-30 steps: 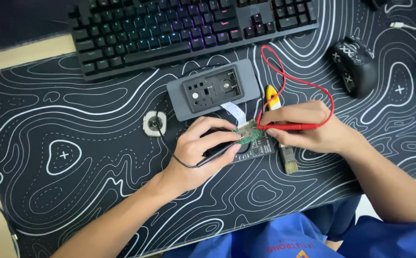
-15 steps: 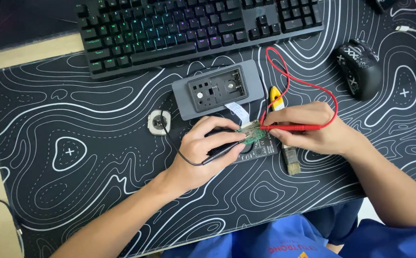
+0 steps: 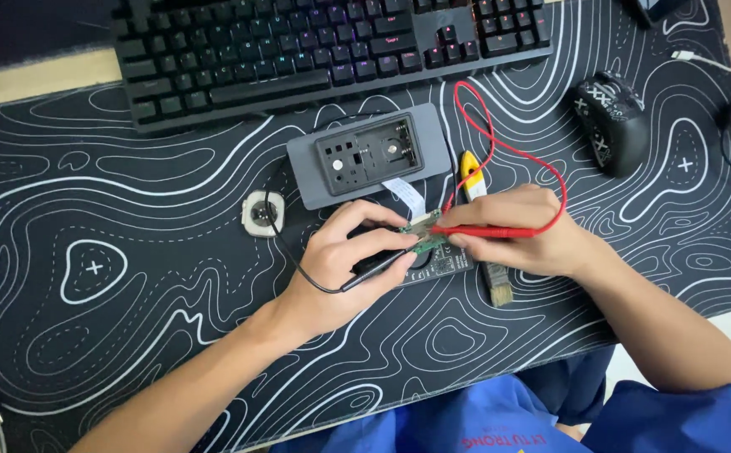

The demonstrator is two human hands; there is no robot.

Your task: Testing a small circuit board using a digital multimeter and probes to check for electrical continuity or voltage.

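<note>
The person leans over a black desk mat (image 3: 130, 335) patterned with white contour lines, both hands meeting at a small green circuit board (image 3: 441, 252) just below a grey rectangular casing (image 3: 370, 159). The left hand (image 3: 340, 268) is curled closed around a black probe (image 3: 374, 268), its thin black lead looping back past a small round white part (image 3: 262, 213) on the mat. The right hand (image 3: 525, 235) pinches a red probe (image 3: 483, 231) held level, tip on the board's upper edge; its red wire (image 3: 500, 143) arcs up beside the casing and back round the knuckles. A white flat ribbon (image 3: 405, 195) runs from the casing down to the board. A yellow-handled tool (image 3: 471, 172) lies just behind the right fingers, and a small brush (image 3: 496, 281) pokes out under that hand. A dark keyboard (image 3: 332, 50) with coloured backlit keys spans the top; a black mouse (image 3: 613, 122) with white markings sits at the right
</note>
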